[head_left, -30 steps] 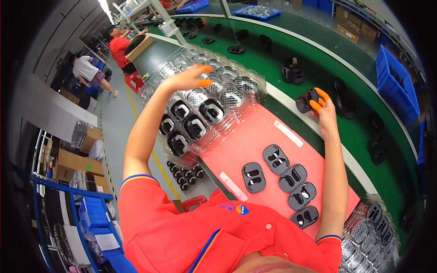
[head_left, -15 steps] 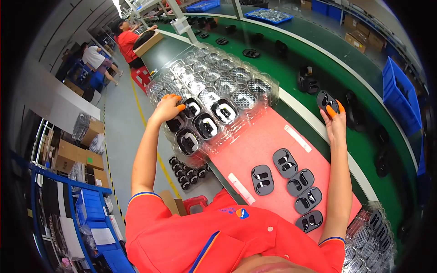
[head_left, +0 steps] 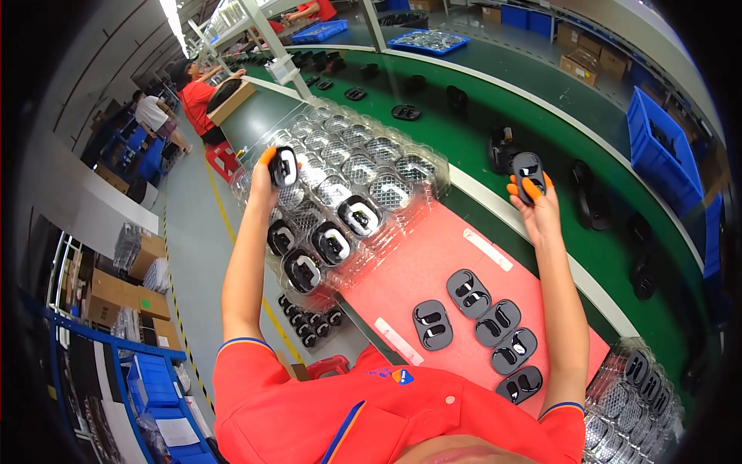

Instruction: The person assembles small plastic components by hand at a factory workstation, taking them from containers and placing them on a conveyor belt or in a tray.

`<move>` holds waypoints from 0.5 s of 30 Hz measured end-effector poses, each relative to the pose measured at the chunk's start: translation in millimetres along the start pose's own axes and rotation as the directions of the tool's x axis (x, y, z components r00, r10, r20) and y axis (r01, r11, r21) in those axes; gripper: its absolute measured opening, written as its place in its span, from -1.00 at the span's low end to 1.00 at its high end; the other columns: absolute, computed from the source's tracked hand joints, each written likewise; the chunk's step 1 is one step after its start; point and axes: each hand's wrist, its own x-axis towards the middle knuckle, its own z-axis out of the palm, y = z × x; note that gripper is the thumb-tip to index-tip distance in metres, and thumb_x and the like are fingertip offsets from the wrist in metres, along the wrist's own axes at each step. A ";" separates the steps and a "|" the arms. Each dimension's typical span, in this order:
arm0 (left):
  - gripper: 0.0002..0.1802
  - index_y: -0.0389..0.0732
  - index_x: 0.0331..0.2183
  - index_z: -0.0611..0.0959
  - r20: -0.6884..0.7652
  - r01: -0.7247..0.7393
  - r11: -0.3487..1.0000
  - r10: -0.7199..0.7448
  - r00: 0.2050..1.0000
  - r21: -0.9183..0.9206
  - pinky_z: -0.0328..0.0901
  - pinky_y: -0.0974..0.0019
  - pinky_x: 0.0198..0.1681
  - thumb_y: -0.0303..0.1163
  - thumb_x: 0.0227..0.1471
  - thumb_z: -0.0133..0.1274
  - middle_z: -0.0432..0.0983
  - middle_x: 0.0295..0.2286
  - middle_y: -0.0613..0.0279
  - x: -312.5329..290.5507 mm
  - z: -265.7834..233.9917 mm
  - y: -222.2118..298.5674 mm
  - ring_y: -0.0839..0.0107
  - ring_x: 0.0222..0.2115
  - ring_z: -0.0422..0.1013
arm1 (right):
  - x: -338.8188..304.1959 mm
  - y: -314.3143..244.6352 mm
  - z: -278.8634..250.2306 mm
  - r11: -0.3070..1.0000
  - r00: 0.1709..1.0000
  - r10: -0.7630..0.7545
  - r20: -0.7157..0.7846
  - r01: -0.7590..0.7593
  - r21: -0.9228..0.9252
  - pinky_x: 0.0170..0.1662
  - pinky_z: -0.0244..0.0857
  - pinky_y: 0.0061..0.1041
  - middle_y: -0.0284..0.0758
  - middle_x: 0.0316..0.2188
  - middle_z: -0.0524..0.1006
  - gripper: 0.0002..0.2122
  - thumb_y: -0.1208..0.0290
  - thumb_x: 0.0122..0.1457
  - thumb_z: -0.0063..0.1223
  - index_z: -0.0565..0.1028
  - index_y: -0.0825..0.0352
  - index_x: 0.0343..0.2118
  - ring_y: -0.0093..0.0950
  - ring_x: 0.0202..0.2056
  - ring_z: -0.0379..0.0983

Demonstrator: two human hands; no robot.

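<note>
My left hand point(head_left: 265, 179), with orange fingertip covers, is closed on a black-and-white oval housing point(head_left: 285, 167), lifted over the clear plastic blister tray point(head_left: 359, 138). Several like housings point(head_left: 331, 243) sit in the tray's near pockets; many other pockets hold none. Over the green conveyor's near edge, my right hand point(head_left: 539, 209) grips a dark grey oval cover point(head_left: 528, 176) with two openings. Several matching grey covers point(head_left: 432, 325) lie on the pink mat point(head_left: 402, 267) between my forearms.
A green conveyor point(head_left: 456, 131) carrying dark parts runs along the far side. Blue bins point(head_left: 661, 151) stand beyond it. Another blister tray point(head_left: 626, 402) lies at the lower right. A co-worker in red point(head_left: 199, 104) sits at the far left; a filled tray point(head_left: 309, 321) is below the table's left edge.
My left hand has lifted a black-and-white housing out of the blister tray. My right hand still holds the grey cover. The whole view has shifted slightly.
</note>
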 end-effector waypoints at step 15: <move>-0.52 -0.31 -0.13 0.37 0.543 0.073 0.972 -0.187 0.818 0.224 0.36 0.20 -0.30 -0.29 -0.07 0.10 0.41 -0.31 0.05 -8.6 357.7 -100.7 0.28 -0.34 0.44 | 0.9 6.5 4.9 0.930 0.991 -0.078 0.105 0.035 0.366 0.20 0.03 -0.09 -0.23 0.16 0.17 -0.59 0.30 0.31 -0.34 0.05 0.15 0.20 -0.21 0.14 0.16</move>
